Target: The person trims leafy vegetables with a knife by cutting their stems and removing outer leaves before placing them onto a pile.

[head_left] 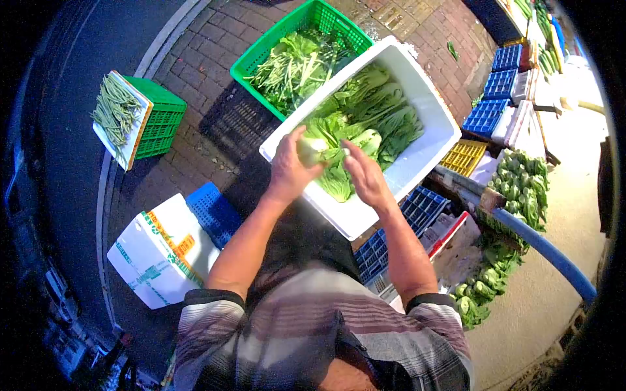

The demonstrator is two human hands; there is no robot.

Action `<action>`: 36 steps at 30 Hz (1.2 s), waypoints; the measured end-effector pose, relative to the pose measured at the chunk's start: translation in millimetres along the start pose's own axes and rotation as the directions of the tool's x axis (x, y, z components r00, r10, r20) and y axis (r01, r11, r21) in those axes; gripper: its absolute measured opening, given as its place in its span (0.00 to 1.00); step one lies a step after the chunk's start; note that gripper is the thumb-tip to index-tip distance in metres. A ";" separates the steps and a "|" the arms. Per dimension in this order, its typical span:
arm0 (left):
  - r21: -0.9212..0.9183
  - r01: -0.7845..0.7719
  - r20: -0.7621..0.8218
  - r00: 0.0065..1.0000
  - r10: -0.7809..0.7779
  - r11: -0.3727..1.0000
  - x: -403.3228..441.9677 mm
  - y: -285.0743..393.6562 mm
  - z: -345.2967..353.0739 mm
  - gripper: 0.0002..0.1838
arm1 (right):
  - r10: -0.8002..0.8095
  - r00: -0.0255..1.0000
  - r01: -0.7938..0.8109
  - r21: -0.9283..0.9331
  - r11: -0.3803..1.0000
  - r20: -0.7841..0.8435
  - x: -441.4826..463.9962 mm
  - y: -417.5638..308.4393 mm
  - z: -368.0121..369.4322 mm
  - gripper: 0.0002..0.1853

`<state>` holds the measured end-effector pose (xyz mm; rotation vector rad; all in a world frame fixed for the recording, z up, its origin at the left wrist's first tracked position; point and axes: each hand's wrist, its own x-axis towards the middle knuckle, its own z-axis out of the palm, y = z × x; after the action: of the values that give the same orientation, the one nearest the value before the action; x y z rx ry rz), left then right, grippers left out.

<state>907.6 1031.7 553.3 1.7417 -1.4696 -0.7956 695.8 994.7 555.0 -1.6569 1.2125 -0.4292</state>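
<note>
My left hand (291,168) is curled around the pale base of a head of leafy greens (314,148), slightly blurred, above the near side of a white foam box (404,179). My right hand (367,177) is beside the light green leaves (338,179), its fingers stretched out; whether it touches them I cannot tell. Inside the box, more leafy greens (398,120) lie in a row along the far side, with darker leaves toward the right.
Beyond the box stands a green crate (244,64) of trimmings and leaves. Long beans (116,112) lie on a lid over another green crate (161,117). A taped foam box (153,257) is at left. Blue crates (365,257), a blue pipe (551,244) and stacked greens (521,189) are at right.
</note>
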 end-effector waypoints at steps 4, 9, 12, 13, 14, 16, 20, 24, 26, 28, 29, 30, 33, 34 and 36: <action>-0.014 -0.086 0.044 0.995 0.086 0.996 5.6 -5.1 -18.2 0.54 | 0.028 0.969 0.047 -0.294 0.955 0.245 26.4 -82.6 -10.0 0.30; -0.021 -0.099 0.082 0.992 0.100 0.995 11.8 -1.7 -30.1 0.53 | 0.083 0.941 0.008 -0.265 0.964 0.329 39.3 -98.6 -7.9 0.25; -0.041 -0.080 0.147 0.985 0.085 0.996 17.8 -0.2 -38.8 0.53 | 0.065 0.939 0.032 -0.274 0.961 0.338 41.0 -101.2 -7.1 0.24; -0.046 -0.062 0.179 0.981 0.069 0.997 18.4 -0.2 -41.1 0.53 | 0.076 0.936 0.027 -0.285 0.958 0.344 41.9 -100.2 -6.0 0.25; -0.058 -0.053 0.187 0.980 0.063 0.997 18.7 -1.6 -41.9 0.53 | 0.086 0.933 0.023 -0.297 0.955 0.350 43.1 -98.6 -4.8 0.25; -0.079 -0.043 0.201 0.978 0.058 0.996 22.7 -4.2 -43.0 0.52 | 0.083 0.936 0.031 -0.316 0.948 0.343 46.7 -95.9 -1.0 0.23; -0.094 -0.022 0.197 0.980 0.040 0.995 27.4 -6.5 -45.2 0.51 | 0.119 0.925 -0.023 -0.261 0.965 0.360 53.4 -101.8 -2.6 0.21; -0.101 -0.008 0.232 0.972 0.032 0.995 31.5 -13.3 -50.4 0.50 | 0.078 0.919 -0.012 -0.171 0.985 0.387 61.2 -91.8 0.8 0.20; -0.108 0.000 0.243 0.970 0.027 0.994 33.3 -19.2 -54.9 0.50 | 0.011 0.928 0.048 -0.147 0.988 0.373 63.6 -91.4 2.0 0.20; -0.133 -0.005 0.240 0.970 0.037 0.991 36.3 -24.1 -58.2 0.50 | 0.020 0.920 0.022 -0.103 0.994 0.391 69.4 -91.2 3.4 0.21; -0.125 -0.013 0.239 0.970 0.043 0.992 37.4 -26.5 -59.3 0.50 | 0.025 0.916 0.008 -0.080 0.997 0.400 71.9 -90.9 4.6 0.21; -0.116 -0.020 0.236 0.971 0.047 0.993 38.4 -29.5 -60.8 0.50 | 0.016 0.914 0.009 -0.059 0.998 0.406 74.2 -90.3 5.3 0.22; -0.109 -0.008 0.233 0.972 0.033 0.994 41.9 -34.6 -68.0 0.50 | -0.041 0.914 0.027 0.039 0.999 0.404 82.3 -82.3 10.8 0.23; -0.112 0.002 0.237 0.971 0.024 0.994 42.1 -34.8 -69.8 0.50 | -0.072 0.917 0.038 0.093 0.995 0.392 83.5 -76.9 15.7 0.23; -0.125 0.020 0.240 0.971 0.011 0.992 43.1 -35.2 -74.5 0.49 | -0.099 0.907 0.045 0.139 0.989 0.408 87.0 -71.5 16.8 0.23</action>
<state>995.0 1002.4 565.1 1.5976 -1.5346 -1.1102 782.5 928.1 586.8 -1.5848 0.7930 -0.1786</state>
